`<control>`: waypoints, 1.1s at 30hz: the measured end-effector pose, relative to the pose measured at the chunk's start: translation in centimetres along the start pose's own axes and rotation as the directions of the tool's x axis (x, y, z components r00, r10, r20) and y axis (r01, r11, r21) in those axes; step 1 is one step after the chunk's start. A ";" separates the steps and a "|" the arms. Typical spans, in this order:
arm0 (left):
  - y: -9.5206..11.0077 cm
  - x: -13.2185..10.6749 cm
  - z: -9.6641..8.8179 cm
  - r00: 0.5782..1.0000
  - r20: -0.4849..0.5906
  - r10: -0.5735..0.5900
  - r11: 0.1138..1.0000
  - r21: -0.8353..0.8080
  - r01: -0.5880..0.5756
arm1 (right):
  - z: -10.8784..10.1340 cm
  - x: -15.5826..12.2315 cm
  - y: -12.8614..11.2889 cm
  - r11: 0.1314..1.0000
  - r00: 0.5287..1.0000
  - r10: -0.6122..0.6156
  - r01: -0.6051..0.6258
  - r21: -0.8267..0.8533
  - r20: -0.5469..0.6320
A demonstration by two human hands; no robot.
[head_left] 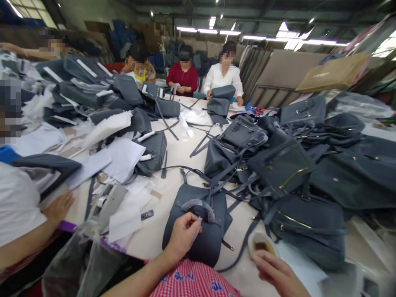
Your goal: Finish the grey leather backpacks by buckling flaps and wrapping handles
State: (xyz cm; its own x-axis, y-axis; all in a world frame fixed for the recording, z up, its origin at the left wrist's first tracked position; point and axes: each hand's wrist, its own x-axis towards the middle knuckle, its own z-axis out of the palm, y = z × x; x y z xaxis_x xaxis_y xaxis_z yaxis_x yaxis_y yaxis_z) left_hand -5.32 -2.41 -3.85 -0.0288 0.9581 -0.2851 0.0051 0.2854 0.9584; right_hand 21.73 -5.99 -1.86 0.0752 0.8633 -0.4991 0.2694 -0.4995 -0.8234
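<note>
A dark blue-grey handbag (198,222) lies on the white table in front of me, its grey top handle (198,206) arching up. My left hand (182,239) rests on the bag with fingers pinched together next to the handle, on something small I cannot make out. My right hand (275,270) is low at the right, fingers curled at the rim of a small white cup (261,244) with brown liquid inside.
A heap of similar dark bags (293,181) fills the right side. White paper sheets (122,159) and more bags (80,82) cover the left. A co-worker's hand (58,208) rests at the left edge. Several people sit at the far end.
</note>
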 end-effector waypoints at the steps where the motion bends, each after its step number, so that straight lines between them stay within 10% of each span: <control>1: 0.2 -0.2 -0.1 0.999 -0.007 0.053 0.995 0.088 -0.052 | 2.3 0.2 -1.9 0.999 0.993 -0.046 0.046 0.002 0.105; 6: 0.7 -1.4 -1.0 0.915 0.048 0.402 0.748 0.559 -0.358 | 10.5 1.2 -8.9 0.982 0.928 -0.185 0.189 0.019 0.324; 12: 0.7 -2.0 -1.7 0.709 0.214 0.672 0.284 0.809 -0.514 | 12.0 2.3 -8.9 0.985 0.943 -0.142 0.164 -0.051 0.302; 20: 0.5 -2.3 -2.0 0.628 0.262 0.732 0.189 0.808 -0.557 | 12.7 2.5 -8.2 0.978 0.952 -0.147 0.180 -0.102 0.267; 23: 0.8 -2.5 -2.3 0.731 0.282 0.622 0.308 0.770 -0.559 | 12.8 2.6 -7.9 0.980 0.949 -0.156 0.184 -0.080 0.273; 28: 1.6 -2.6 -2.3 0.961 0.060 0.268 0.856 0.444 -0.266 | 12.3 2.5 -7.2 0.991 0.933 -0.117 0.132 -0.021 0.339; 33: 1.3 -2.6 -2.5 0.994 0.107 -0.032 0.995 0.093 0.023 | 12.4 2.3 -6.1 0.996 0.924 -0.042 0.008 0.091 0.381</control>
State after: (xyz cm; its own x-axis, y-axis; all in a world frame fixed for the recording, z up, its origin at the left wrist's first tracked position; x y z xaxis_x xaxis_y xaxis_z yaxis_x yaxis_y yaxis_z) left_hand -7.74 -4.59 -1.83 0.0780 0.9456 -0.3158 0.0972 0.3080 0.9464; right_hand 8.36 -1.82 -1.36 -0.3076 0.7908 -0.5292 0.1811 -0.4973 -0.8484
